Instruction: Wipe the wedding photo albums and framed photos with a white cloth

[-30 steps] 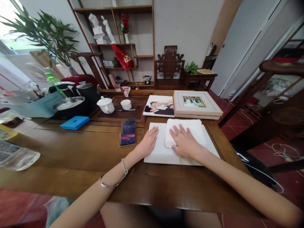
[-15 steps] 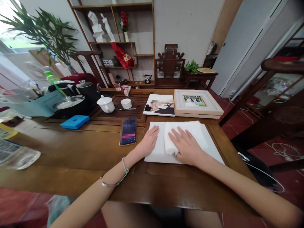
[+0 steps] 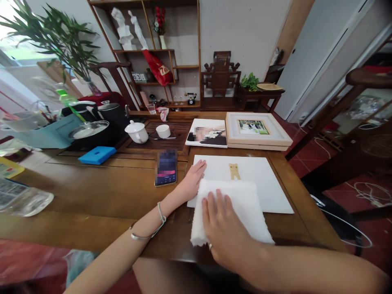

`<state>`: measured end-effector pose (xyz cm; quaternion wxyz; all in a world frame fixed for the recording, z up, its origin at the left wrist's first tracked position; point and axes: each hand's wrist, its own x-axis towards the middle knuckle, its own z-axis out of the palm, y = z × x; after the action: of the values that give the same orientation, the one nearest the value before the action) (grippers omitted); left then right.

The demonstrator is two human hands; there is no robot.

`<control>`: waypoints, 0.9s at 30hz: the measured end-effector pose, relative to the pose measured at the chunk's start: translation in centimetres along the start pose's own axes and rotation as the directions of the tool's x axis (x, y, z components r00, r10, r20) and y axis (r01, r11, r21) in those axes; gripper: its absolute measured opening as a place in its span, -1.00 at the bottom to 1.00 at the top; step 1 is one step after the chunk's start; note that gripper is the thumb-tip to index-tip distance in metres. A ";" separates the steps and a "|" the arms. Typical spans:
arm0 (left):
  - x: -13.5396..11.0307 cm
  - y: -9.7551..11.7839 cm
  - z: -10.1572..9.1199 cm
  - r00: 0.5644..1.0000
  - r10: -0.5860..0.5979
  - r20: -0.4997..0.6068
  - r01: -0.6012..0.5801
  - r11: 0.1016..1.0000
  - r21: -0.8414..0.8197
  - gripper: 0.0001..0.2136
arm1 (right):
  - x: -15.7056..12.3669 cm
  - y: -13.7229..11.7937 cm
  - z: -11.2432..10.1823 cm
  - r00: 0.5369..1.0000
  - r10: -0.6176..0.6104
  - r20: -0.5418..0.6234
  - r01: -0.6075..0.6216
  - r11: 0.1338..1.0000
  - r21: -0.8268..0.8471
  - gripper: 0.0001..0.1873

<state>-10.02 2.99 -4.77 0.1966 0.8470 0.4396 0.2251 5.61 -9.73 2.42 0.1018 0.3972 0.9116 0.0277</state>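
The right hand (image 3: 223, 228) lies flat, grip released, pressing a folded white cloth (image 3: 241, 198) over the near edge of a white board (image 3: 271, 181) on the worktop (image 3: 107, 192). The left hand (image 3: 191, 183), also open-palmed, pins the board's left edge, seemingly steadying it.

Right hand (image 3: 225, 228) lies flat on the white cloth (image 3: 245, 204) and hides its middle. The cloth covers the near left corner of the white board (image 3: 269, 179). Phone (image 3: 166, 167) screen is blurred, unreadable. Photo print (image 3: 207, 132) has its faces blurred out. Framed picture (image 3: 254, 127) is too small to make out. Clear plastic item (image 3: 21, 200) is cut off at the left edge, can't tell what. Right forearm runs out at the bottom-right corner. Shelf unit (image 3: 171, 53) top is cut off.
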 end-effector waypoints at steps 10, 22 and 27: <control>0.2 0.3 0.2 1.000 -0.005 -0.021 0.006 0.999 0.050 -0.57 | 5.2 7.7 -0.6 0.946 0.322 0.034 -0.322 0.947 -0.003 -0.23; 0.0 0.3 0.0 1.000 -0.010 0.000 0.010 1.000 0.025 -0.56 | 0.2 3.1 -2.1 0.993 0.034 0.109 -0.047 0.992 0.115 -0.26; 0.1 0.6 0.0 1.000 -0.021 -0.009 0.021 0.998 0.057 -0.56 | 3.3 8.5 -2.3 0.970 0.229 0.075 -0.234 0.970 0.063 -0.40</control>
<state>-9.56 2.69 -4.43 0.1726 0.8467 0.4556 0.2140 9.02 -1.48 5.29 0.1139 0.5051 0.8555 -0.0065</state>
